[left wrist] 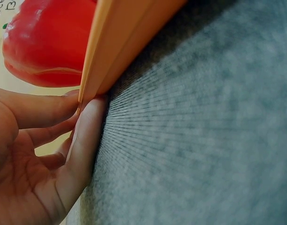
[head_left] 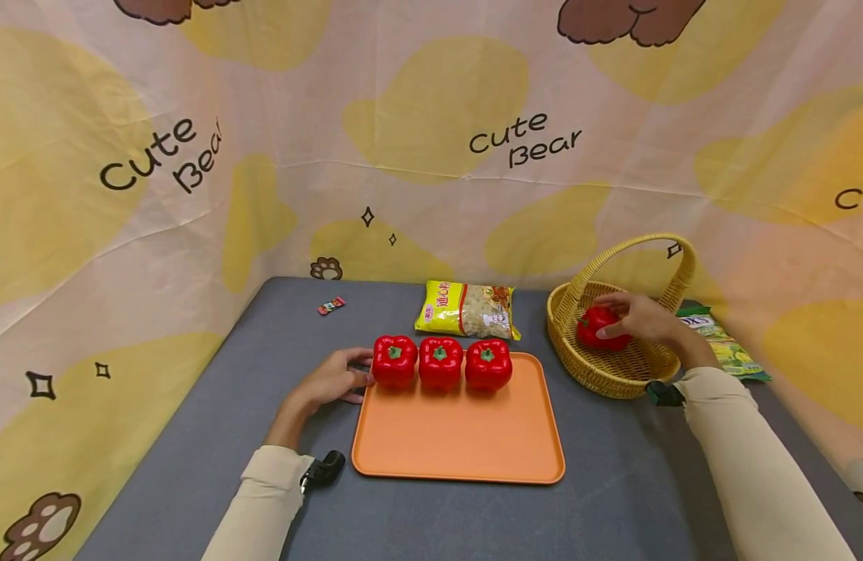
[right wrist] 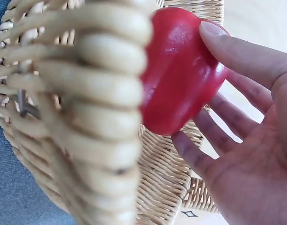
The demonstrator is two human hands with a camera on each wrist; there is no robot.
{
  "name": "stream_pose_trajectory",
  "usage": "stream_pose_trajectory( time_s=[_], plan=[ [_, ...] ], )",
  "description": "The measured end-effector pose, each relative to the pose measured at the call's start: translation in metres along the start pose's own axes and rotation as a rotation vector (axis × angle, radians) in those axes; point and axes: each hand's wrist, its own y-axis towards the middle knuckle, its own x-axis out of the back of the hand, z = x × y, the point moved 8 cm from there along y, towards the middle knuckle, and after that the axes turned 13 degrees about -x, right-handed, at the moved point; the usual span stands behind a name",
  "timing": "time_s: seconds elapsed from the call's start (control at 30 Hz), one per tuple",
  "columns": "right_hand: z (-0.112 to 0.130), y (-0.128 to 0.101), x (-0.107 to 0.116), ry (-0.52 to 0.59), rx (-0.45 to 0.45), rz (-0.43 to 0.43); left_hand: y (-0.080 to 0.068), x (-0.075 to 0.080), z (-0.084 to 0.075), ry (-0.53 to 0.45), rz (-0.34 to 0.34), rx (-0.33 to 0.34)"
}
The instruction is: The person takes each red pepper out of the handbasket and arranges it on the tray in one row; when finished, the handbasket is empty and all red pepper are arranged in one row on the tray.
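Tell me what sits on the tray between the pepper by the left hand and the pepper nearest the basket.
One more red pepper, the middle pepper, stands on the orange tray between the left pepper and the right pepper; the head view shows it.

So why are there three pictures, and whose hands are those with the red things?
They are a person's own two hands; there is no machine. The big picture comes from a camera worn on the head, looking down at a grey table. The other two come from small cameras on each wrist, so everything looks very close.

On the table lies an orange tray with three red peppers in a row along its far edge. The left hand rests at the tray's left edge; in the left wrist picture its fingers touch that rim. To the right stands a wicker basket. The right hand reaches into it and grips a fourth red pepper. Behind the tray lies a yellow food bag, with a green packet beside the basket and a small wrapped sweet far left.
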Motion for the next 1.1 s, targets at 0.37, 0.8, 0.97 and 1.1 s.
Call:
stream_pose_trajectory(
  time_s=[0.37,0.8,0.97,1.1],
  plan=[
    [-0.004,-0.010,0.003,-0.043,-0.036,-0.040,-0.002,0.000,-0.001,0.000,0.008,0.000],
    [-0.006,-0.041,0.006,0.023,0.002,-0.125,0.000,-0.001,0.002,0.007,0.014,0.010],
    [-0.006,-0.062,0.007,0.100,-0.007,-0.142,0.001,0.000,0.003,0.009,0.013,0.005],
    [-0.002,-0.077,0.008,0.154,0.014,-0.172,0.000,0.000,0.001,0.015,0.022,-0.011]
  ],
)
